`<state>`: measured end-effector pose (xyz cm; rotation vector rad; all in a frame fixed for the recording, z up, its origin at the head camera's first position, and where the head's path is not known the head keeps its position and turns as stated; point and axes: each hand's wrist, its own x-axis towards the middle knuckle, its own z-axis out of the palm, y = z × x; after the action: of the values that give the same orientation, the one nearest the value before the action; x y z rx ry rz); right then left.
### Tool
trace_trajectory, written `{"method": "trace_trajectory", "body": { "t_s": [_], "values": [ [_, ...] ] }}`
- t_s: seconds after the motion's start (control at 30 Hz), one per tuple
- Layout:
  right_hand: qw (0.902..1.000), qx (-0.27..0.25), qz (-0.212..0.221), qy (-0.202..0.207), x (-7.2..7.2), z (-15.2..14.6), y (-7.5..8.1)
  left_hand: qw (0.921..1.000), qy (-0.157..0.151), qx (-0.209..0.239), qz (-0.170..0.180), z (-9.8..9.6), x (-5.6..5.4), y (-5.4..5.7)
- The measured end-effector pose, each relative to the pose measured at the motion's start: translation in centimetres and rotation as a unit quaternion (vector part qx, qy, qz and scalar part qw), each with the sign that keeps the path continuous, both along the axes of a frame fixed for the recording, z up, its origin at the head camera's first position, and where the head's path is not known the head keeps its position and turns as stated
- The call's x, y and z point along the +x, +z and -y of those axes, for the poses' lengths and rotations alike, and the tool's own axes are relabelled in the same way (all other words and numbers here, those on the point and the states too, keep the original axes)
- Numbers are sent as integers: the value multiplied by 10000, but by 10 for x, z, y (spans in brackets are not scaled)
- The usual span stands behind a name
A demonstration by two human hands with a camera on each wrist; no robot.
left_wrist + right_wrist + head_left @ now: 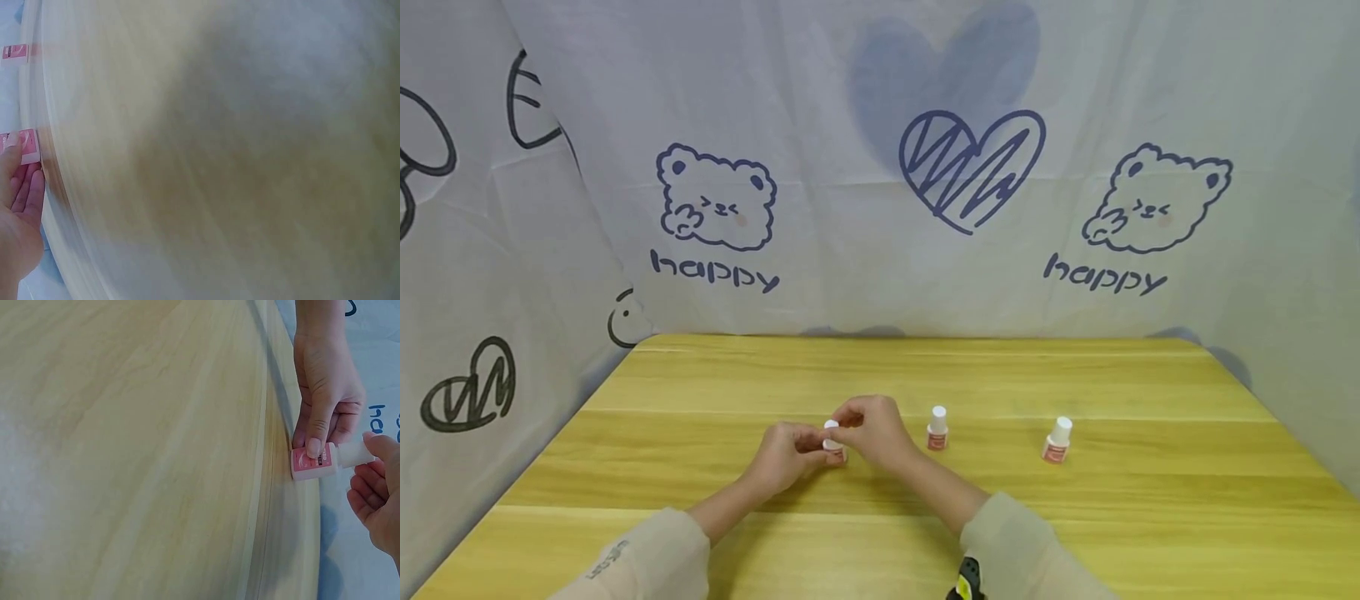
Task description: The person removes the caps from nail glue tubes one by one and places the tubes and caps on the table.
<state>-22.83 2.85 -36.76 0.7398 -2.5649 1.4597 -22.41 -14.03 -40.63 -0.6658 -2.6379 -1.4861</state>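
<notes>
A small bottle [312, 464] with a pink label and a white cap [355, 454] stands on the wooden table, left of the middle in the head view. My left hand [781, 457] pinches its labelled body between thumb and fingers. From the right, my right hand [874, 432] holds the white cap with thumb and fingers. The right wrist view shows the cap still against the bottle's neck; whether it is loose I cannot tell. Two similar capped bottles stand upright to the right: one bottle [937, 430] near my right hand, another bottle [1056, 442] farther right.
The light wooden table [1150, 517] reaches back to a white cloth [842, 250] printed with bears and hearts. More printed cloth [550, 275] hangs along the left side. A dark and yellow item [967, 579] shows at my right sleeve.
</notes>
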Motion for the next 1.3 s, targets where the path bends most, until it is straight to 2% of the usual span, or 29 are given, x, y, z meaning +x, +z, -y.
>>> {"method": "trace_trajectory", "body": {
  "t_s": [0.53, 1.07, 1.2, 1.3],
  "values": [
    [9993, 112, 160, 307, 0, -1, 5, 9998, -157, 138, -29, 2, 1, 1],
    [9981, 185, 344, 485, 0, -3, 6, 9999, -97, -49, -114, 1, 0, 0],
    [9990, 126, 128, 413, 0, -1, 4, 9998, -91, -33, -165, 1, 0, 1],
    [9997, 70, -96, 201, 0, 1, 1, 9999, -84, -7, -120, 1, 0, 1]
  ]
}}
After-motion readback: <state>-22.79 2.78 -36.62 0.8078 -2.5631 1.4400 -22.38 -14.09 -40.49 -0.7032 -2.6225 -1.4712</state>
